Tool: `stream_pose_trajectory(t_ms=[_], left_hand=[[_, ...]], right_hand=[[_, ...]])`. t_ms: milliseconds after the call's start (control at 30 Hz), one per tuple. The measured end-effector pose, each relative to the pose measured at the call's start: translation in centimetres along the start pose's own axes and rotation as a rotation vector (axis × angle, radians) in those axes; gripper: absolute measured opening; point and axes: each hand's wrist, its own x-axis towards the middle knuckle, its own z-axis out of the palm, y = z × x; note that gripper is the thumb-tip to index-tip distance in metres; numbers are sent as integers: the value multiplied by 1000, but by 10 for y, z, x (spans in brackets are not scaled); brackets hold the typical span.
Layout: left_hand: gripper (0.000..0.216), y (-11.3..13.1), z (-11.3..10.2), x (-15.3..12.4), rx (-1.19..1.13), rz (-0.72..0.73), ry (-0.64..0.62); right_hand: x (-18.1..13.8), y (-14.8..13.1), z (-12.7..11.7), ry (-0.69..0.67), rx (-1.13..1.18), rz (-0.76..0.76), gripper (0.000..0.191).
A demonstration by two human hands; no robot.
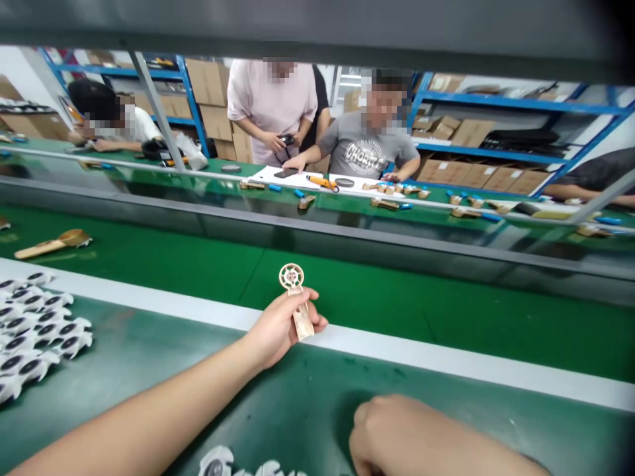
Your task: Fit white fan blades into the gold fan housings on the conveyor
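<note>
My left hand (278,327) is closed around the handle of a cream plastic handheld fan shell (292,276). Its round spoked head points away from me, above the white strip along the bench edge. My right hand (384,430) rests low over the green bench, fingers curled in and down; whatever is inside them, if anything, is hidden. At the bottom edge, left of that hand, lie several white fan blades (217,463) with dark round centres, partly cut off by the frame.
More white fan blades (37,324) sit in rows on the left. A tan fan shell (54,244) lies on the green conveyor belt (377,284). Across a metal barrier, co-workers sit or stand at a bench holding several fan shells with blue parts (391,203). A grey shelf (317,26) overhangs the top.
</note>
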Motion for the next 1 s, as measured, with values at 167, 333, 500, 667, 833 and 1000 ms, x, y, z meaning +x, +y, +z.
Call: stream_pose_trajectory(t_ms=[167,333,500,667,833,1000], left_hand=[[20,-3,1,-2,20,14,-19],[23,-5,-2,-1,36,25,-32],[27,-7,-3,-1,116,58,-67],[28,-6,0,-4,272,48,-178],[31,-7,2,-12,499,82,-238],[24,-3,9,-27,832,141,-203]], right_hand=[[15,4,14,-11,8,67,25],[3,-9,-4,-26,43,84,25],[-5,-21,-39,58,255,101,8],[-1,-19,-55,164,666,84,10],[1,-21,-64,526,808,-12,6],[1,-30,-64,669,892,-47,10]])
